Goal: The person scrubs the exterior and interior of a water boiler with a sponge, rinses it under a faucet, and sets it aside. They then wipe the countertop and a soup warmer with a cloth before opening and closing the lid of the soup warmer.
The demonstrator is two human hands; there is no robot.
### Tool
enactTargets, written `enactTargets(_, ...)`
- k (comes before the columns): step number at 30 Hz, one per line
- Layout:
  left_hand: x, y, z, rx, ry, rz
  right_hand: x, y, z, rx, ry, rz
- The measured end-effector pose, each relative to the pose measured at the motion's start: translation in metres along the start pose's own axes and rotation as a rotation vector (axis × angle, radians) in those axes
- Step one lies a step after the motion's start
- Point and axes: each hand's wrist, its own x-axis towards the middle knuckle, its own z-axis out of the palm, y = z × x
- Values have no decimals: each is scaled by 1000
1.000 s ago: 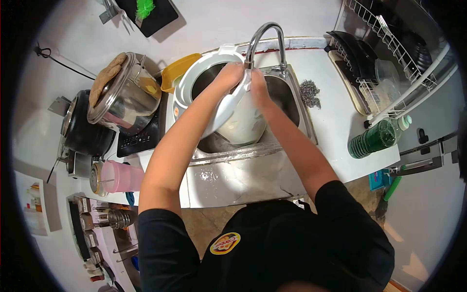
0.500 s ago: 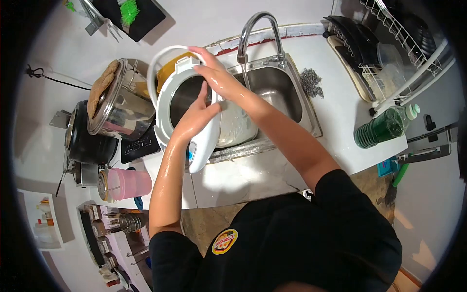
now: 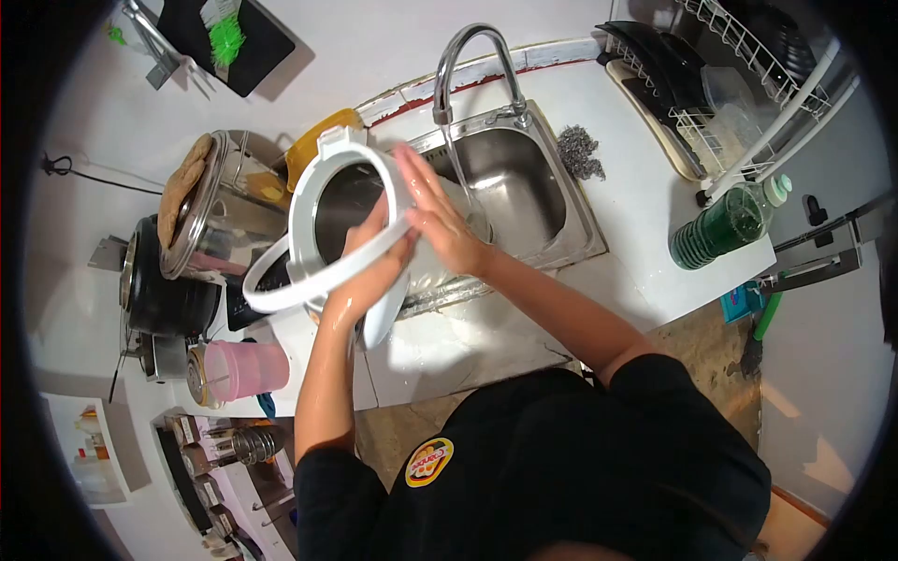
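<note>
A white airpot (image 3: pixel 304 210) with a round rim and a swing handle (image 3: pixel 323 288) leans over the left side of the sink, its mouth facing up towards me. My left hand (image 3: pixel 372 271) is wrapped round the near right edge of the rim, partly hidden behind the handle. My right hand (image 3: pixel 444 224) lies along the right outside of the rim, its fingers stretched out and slightly blurred. Both hands look wet. From the faucet (image 3: pixel 479 42) a stream of water falls just beyond my right hand.
The steel sink (image 3: pixel 524 187) has a metal scourer (image 3: pixel 582 152) at its right. A green bottle (image 3: pixel 720 229) stands near the counter's right edge, below a dish rack (image 3: pixel 711 140). At left are a lidded pot (image 3: pixel 229 210), a black cooker (image 3: pixel 173 280) and a pink cup (image 3: pixel 248 369).
The airpot's handle has swung from the far side down towards me, over my left hand. My right hand has moved from the handle's far end to the rim's side. The view has shifted slightly.
</note>
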Motion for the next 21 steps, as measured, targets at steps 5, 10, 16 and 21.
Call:
enactTargets(5,-42,-29,5,57,-40,106,-9,82,-7,-93,21,274)
enactTargets(10,-66,-64,1,215,-129,130,-6,154,-50,-417,-10,694)
enactTargets(16,-58,-89,2,364,-238,541,31,131,-49,-110,-366,237)
enactTargets(21,-49,-117,-6,578,-363,727,56,96,-67,-96,-554,645)
